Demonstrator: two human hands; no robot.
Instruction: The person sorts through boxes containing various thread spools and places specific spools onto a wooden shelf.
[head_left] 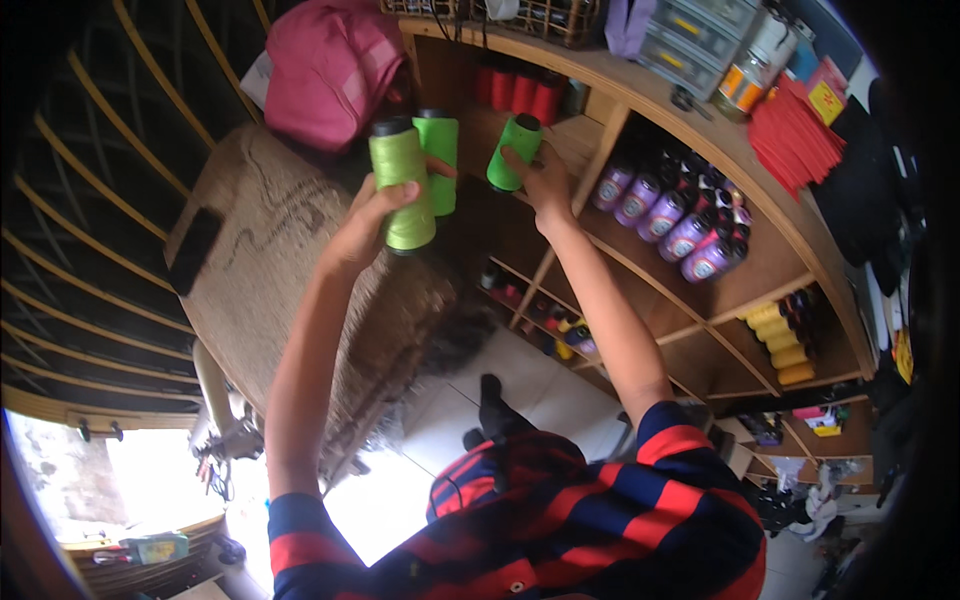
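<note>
My left hand (368, 215) is wrapped round two thread spools held side by side. The nearer is a yellow-green spool (402, 190) with a dark top; behind it a brighter green spool (440, 165) shows partly, with my fingers across it. Further right, my right hand (545, 185) grips a smaller green spool (510, 155), tilted, at the front of the wooden shelf unit (615, 115). Inside that unit, close to my right hand, stands a row of red spools (523, 92).
Purple spools (660, 215) and yellow spools (782, 340) fill other compartments. A worn, cloth-covered table (270, 290) stands at left, bearing a dark phone-like slab (195, 250) and a pink bag (330, 70). Drawers (690, 45) and red sheets (800, 135) sit on top of the shelf unit.
</note>
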